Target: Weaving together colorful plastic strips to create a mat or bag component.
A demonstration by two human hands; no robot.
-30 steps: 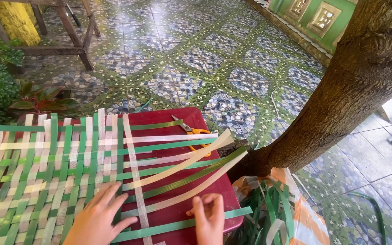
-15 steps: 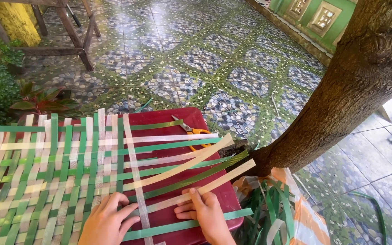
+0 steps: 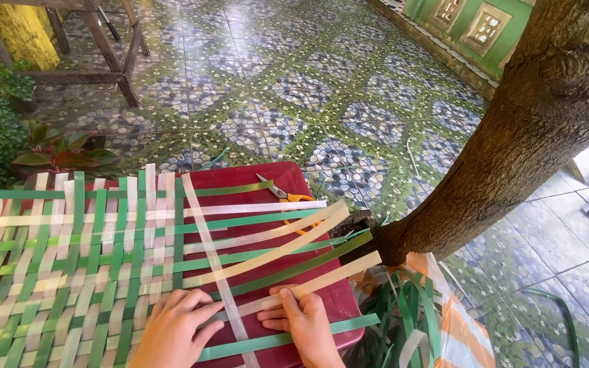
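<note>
2 bare hands are working at the near edge of a dark red plastic table point(image 3: 267, 178). The left hand point(image 3: 175, 328) is lying flat on a half-woven mat of green and cream plastic strips point(image 3: 83, 272), fingers narrow and pressing the weave just beside a loose clear upright strip point(image 3: 214, 262). The right hand point(image 3: 305, 324) is resting just right of that strip, its fingers pinching a long cream strip point(image 3: 322, 279) that is running up and right past the table's edge. A green strip point(image 3: 288, 335) is lying under the right hand. Farther up, orange-handled scissors point(image 3: 288, 197) are lying on the table beneath 2 strips. Right of the table, loose green strips point(image 3: 410, 313) are spilling from a bundle. Beyond, a thick brown tree trunk point(image 3: 512, 136) is leaning over a patterned tile floor point(image 3: 294, 75).
</note>
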